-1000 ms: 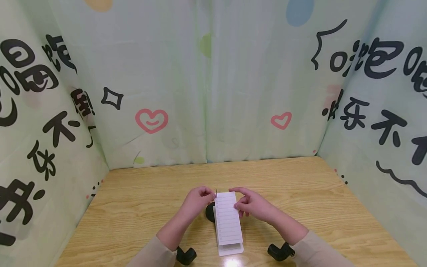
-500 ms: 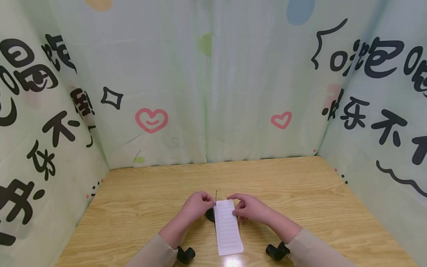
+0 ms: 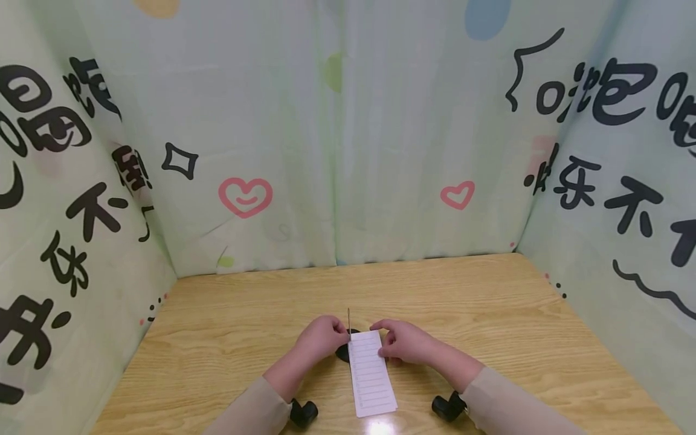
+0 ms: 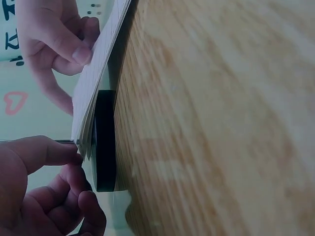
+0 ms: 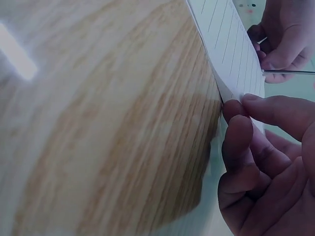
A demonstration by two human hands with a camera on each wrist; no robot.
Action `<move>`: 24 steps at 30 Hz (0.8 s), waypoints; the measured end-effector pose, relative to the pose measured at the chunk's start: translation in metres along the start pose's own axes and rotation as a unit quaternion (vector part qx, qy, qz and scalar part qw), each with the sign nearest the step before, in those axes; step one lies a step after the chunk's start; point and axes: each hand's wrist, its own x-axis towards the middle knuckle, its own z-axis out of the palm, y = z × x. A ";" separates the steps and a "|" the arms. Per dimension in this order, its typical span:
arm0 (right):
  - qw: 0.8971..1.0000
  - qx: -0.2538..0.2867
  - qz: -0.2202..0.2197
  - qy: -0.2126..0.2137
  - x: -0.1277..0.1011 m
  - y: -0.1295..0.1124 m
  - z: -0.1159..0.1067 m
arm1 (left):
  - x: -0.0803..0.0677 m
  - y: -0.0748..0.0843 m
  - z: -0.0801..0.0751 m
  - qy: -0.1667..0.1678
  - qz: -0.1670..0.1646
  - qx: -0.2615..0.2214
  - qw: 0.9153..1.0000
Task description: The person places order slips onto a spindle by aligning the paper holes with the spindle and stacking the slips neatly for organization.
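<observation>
A stack of narrow lined paper slips (image 3: 373, 377) lies over the round black base (image 3: 342, 355) of a bill spike. The spike's thin metal rod (image 3: 349, 320) rises through the far left corner of the paper. My left hand (image 3: 319, 338) pinches that corner right beside the rod. With thumb and bent fingers my right hand (image 3: 409, 343) pinches the right edge, its index finger stretched along the far edge. From the side, in the left wrist view, several slips (image 4: 91, 105) fan slightly just above the base (image 4: 105, 142).
The wooden table (image 3: 244, 302) reaches back to a printed curtain (image 3: 380, 181), with more curtain on both sides. Black camera mounts (image 3: 303, 413) sit at both sleeves. A bright light reflection shows on the table's near edge.
Both hands have come down and nearer with the top slip, so more of the rod stands above the paper. The gap at the slips' near end has closed.
</observation>
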 end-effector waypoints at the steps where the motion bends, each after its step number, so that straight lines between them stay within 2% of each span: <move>1: 1.000 -0.003 -0.001 0.001 0.001 0.000 0.000 | 0.000 0.000 -0.001 0.000 -0.001 0.004 1.000; 16: 1.000 -0.018 0.002 -0.001 0.000 0.000 0.001 | -0.004 -0.010 -0.004 0.014 -0.008 0.016 1.000; 20: 1.000 -0.026 -0.001 0.003 -0.006 0.001 -0.004 | -0.008 -0.012 -0.005 0.019 0.004 0.029 0.999; 24: 0.999 -0.047 -0.017 0.010 -0.015 0.004 -0.009 | -0.016 -0.013 -0.009 0.009 0.035 0.049 0.998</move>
